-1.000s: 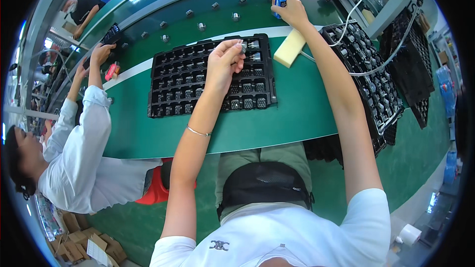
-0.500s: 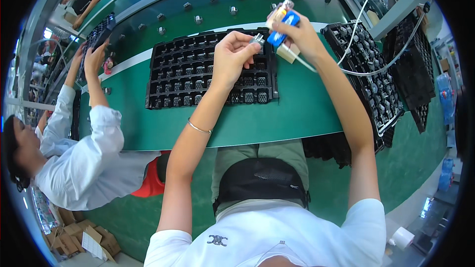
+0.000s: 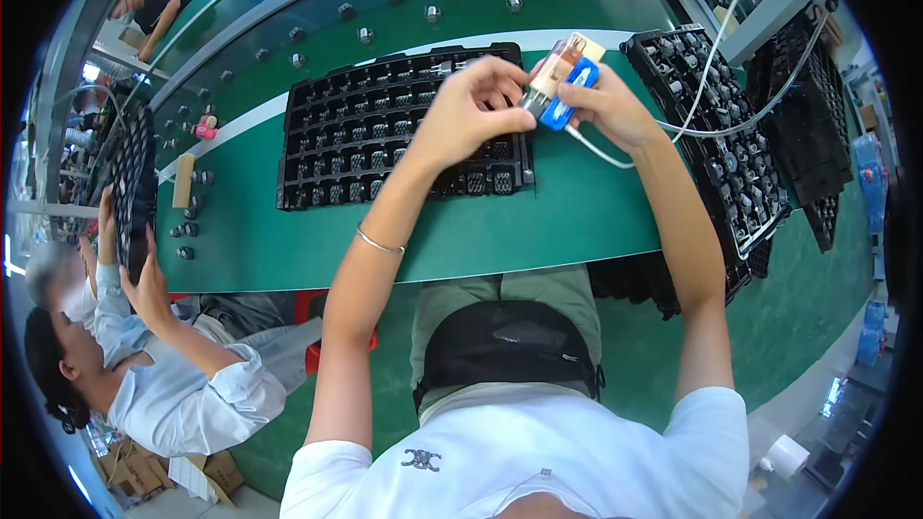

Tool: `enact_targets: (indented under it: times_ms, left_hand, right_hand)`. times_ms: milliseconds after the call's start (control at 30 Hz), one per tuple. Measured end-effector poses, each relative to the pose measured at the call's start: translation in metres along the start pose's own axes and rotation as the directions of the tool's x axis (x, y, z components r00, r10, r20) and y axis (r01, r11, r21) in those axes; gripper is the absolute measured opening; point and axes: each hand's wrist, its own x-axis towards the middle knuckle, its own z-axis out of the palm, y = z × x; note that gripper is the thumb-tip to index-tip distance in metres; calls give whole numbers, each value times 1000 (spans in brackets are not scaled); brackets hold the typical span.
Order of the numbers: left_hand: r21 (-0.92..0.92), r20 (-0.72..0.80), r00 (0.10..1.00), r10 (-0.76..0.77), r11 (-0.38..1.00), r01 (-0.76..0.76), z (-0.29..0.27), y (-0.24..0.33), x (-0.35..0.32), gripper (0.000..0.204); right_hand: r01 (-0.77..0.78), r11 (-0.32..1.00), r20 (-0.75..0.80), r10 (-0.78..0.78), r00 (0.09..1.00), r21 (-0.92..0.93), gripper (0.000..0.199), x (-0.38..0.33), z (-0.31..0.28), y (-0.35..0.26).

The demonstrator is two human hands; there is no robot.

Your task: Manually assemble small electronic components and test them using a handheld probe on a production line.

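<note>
My right hand (image 3: 608, 108) grips a blue and orange hand tool (image 3: 561, 86) with a white cable (image 3: 615, 156) trailing from it, held above the green bench (image 3: 538, 221). My left hand (image 3: 473, 106) pinches a small dark part at the tool's tip, fingers closed on it. Both hands meet over the right end of a black compartment tray (image 3: 385, 135) that holds several small components. A thin bracelet (image 3: 377, 243) sits on my left wrist.
A second black tray (image 3: 723, 144) of parts lies to the right, with more trays (image 3: 817, 86) beyond it and cables crossing them. A co-worker on the left lifts another black tray (image 3: 133, 183). A tan block (image 3: 184, 180) and small fittings lie on the bench's left part.
My right hand brought the blue tool back from the far side of the bench to my left hand, which lifted a small part off the tray. The co-worker raised a tray.
</note>
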Motion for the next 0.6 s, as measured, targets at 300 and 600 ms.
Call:
enact_targets:
  times_ms: [300, 600]
  left_hand:
    - [917, -375, 925, -66, 122, 381, -51, 2, 30, 50]
    - [881, -418, 907, 46, 265, 393, -50, -5, 38, 44]
  right_hand:
    - [-5, 593, -417, -560, 716, -806, 43, 11, -56, 0]
    - [-33, 471, -322, -548, 772, -881, 47, 10, -36, 7]
